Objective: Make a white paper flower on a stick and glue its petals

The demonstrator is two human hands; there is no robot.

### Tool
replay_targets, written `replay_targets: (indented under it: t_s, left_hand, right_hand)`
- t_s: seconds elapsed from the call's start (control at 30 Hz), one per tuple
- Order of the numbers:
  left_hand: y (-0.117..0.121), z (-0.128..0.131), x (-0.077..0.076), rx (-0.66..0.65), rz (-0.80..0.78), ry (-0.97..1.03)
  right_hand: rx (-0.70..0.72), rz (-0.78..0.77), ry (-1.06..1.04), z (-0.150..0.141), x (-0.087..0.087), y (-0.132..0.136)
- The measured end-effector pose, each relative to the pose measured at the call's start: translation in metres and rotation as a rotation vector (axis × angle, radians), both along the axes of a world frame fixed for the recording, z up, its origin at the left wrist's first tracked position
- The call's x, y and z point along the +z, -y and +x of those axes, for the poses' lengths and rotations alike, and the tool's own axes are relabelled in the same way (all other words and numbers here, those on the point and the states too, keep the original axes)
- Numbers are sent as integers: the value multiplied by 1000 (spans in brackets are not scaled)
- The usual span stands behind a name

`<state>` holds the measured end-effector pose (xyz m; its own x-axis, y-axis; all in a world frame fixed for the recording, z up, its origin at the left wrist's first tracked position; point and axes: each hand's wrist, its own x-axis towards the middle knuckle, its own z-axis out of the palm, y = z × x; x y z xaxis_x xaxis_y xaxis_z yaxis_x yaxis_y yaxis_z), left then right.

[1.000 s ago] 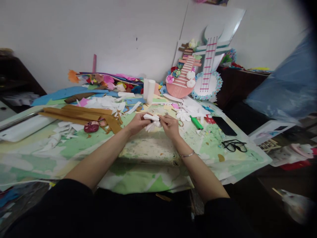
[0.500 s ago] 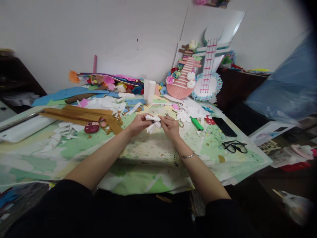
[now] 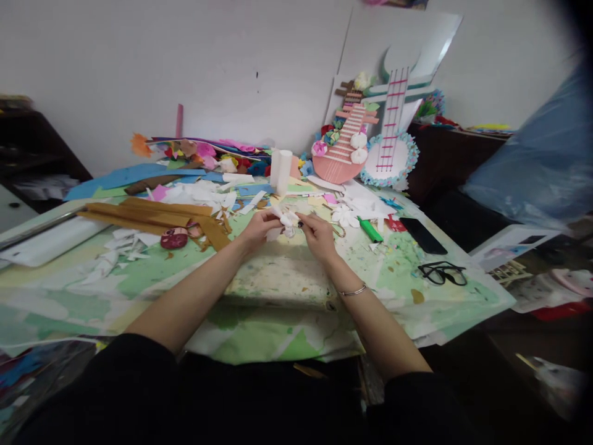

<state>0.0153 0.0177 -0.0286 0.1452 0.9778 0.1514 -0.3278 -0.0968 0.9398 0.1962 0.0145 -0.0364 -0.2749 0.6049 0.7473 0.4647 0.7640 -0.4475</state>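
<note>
Both my hands meet over the middle of the paint-stained table [image 3: 417,309]. My left hand [image 3: 256,230] pinches a small white paper flower [image 3: 286,221] from the left. My right hand [image 3: 319,235], with a thin bracelet on its wrist, grips the same flower from the right with closed fingers. The flower's petals stick out between the two hands, just above the tabletop. I cannot make out any tool in either hand.
Brown paper strips [image 3: 152,214] and white scraps lie to the left. A green marker [image 3: 369,229], a black phone [image 3: 423,235] and black glasses [image 3: 442,273] lie to the right. Paper guitars [image 3: 345,148] lean on the wall behind a white roll [image 3: 283,172].
The hands have shifted slightly up and away from me with the flower, which now looks more crumpled and turned between the fingers. The camera view also drifted a little.
</note>
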Motion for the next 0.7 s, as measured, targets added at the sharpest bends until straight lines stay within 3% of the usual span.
replay_targets:
  t_s: [0.13, 0.33, 0.7]
  left_hand:
    - [-4, -4, 1, 48, -19, 9]
    - [-3, -5, -1, -10, -6, -46]
    - [0, 1, -6, -46, 83, -165]
  right_hand:
    - [-96, -75, -138, 2, 0, -2]
    - [-151, -41, -289, 3, 7, 4]
    - [-169, 50, 98, -4, 11, 18]
